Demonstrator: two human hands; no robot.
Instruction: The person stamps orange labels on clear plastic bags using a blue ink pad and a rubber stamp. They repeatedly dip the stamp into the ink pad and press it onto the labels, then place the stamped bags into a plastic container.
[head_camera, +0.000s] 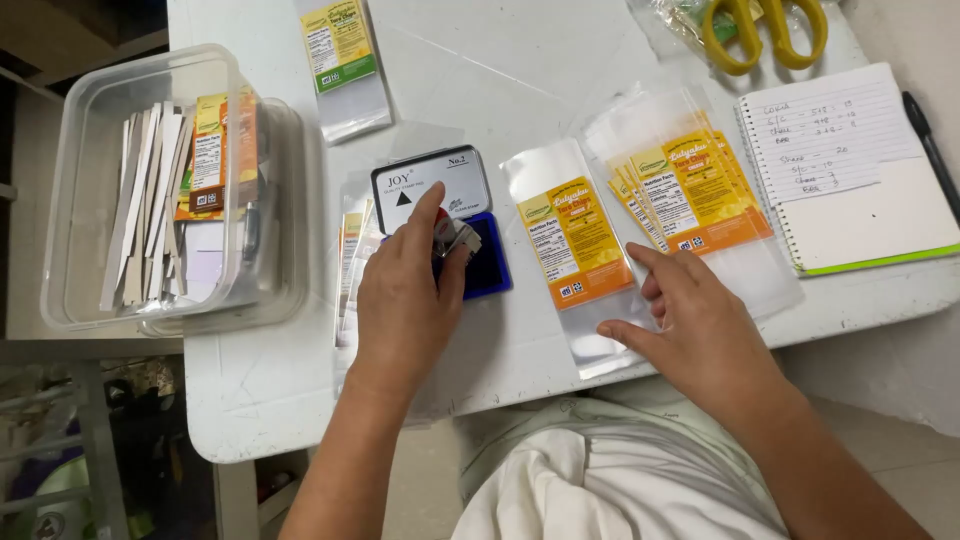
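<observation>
I count one ink pad (470, 235), one stamp (452, 236), one notebook (850, 170), one pen (930, 145). One pair of scissors (765, 30), two plastic tubs (150, 190).

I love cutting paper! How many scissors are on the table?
1: the yellow-handled scissors lie at the table's far right edge, above the notebook. Only the handles show.

Home packing table (520, 60): label pouches (690, 190), stamp pad (487, 255)

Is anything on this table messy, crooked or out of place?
Nothing looks spilled or damaged. The one oddity is the clear plastic bin of card strips at the left: it juts past the white table edge. The fanned pouches are loosely stacked, and the single pouch lies flat.
</observation>
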